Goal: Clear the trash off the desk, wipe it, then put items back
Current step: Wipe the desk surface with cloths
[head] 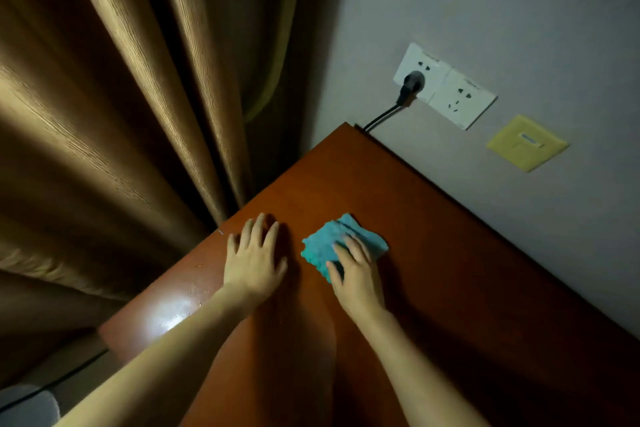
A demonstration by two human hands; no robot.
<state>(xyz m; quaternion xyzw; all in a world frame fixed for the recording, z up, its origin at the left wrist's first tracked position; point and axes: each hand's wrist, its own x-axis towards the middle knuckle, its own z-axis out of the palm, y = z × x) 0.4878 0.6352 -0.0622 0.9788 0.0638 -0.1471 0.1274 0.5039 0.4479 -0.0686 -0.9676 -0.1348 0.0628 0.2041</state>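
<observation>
A: Pressing down on the crumpled teal cleaning cloth (341, 243) is the right hand (356, 272), is that how it is seen?

B: Yes. The fingers are laid nearly straight over the cloth's near half, and the cloth is held flat against the reddish-brown wooden desk (433, 253). Nothing is gripped; the cloth is only pressed.

A: Where on the desk is the cloth placed?

B: Toward the desk's left edge, about midway between its far corner and its near-left corner, well apart from the edge along the wall.

A: And the left hand (254, 262)?

B: It is spread flat on the bare wood just beside the cloth, fingers straight and slightly fanned, close to the left edge. Nothing is held in it.

A: What else is shown?

B: A bright glare patch with small droplets (173, 314) is seen near the near-left corner. Brown pleated curtains (114, 107) hang beyond the left edge. On the grey wall, a white double socket plate (445, 85) carries a black plug (410, 83), whose cable (379, 120) runs down behind the far corner. A yellow wall plate (526, 144) is fixed beside the sockets.
</observation>
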